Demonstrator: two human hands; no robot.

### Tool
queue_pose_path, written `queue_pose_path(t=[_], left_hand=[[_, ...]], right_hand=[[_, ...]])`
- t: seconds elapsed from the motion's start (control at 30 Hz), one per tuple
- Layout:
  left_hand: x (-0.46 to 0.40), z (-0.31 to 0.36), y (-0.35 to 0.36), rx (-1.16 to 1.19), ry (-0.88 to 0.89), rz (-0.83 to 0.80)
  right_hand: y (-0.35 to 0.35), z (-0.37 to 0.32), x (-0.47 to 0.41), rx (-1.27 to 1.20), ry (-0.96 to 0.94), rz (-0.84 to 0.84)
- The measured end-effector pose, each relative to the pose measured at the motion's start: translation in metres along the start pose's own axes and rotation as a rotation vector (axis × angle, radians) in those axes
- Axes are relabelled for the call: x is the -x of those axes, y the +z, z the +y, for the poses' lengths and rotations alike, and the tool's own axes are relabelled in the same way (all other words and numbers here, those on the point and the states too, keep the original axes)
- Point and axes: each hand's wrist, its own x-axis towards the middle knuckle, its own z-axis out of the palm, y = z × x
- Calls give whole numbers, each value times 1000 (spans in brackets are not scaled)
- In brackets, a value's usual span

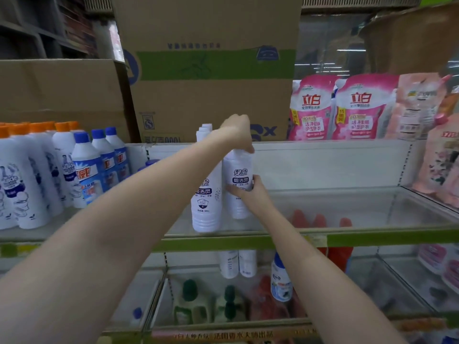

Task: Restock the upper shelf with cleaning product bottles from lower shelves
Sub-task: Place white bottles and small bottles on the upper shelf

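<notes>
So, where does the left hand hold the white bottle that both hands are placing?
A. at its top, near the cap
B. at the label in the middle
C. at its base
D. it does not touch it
A: the left hand curls over the top of the white bottle, while the right hand holds it at the label.

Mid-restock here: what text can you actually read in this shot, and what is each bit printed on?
"立白": pink detergent pouch, upper shelf right.
"洁净 护型护衣": same pouch, lower down.
"厕洁灵": white bottle held by left hand and right hand.
Cardboard box print, blue-capped bottles labels, shelf-edge strip: too blurred.
</notes>
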Motion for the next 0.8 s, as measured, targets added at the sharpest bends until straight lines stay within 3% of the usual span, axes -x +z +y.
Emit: queue_pose_path(t=[0.13,0.4,0.6,0.8], left_hand=[[-13,-8,10,-143,33,104],[-42,-5,20,-188,-26,21],[-69,-12,52,-170,-104,136],[-77,-12,61,-143,-190,122]], right_hand=[[9,0,-31,375,-5,19],[16,8,-69,156,55,-53],[33,29,-96,221,30,38],[39,38,-103,270,-23,58]])
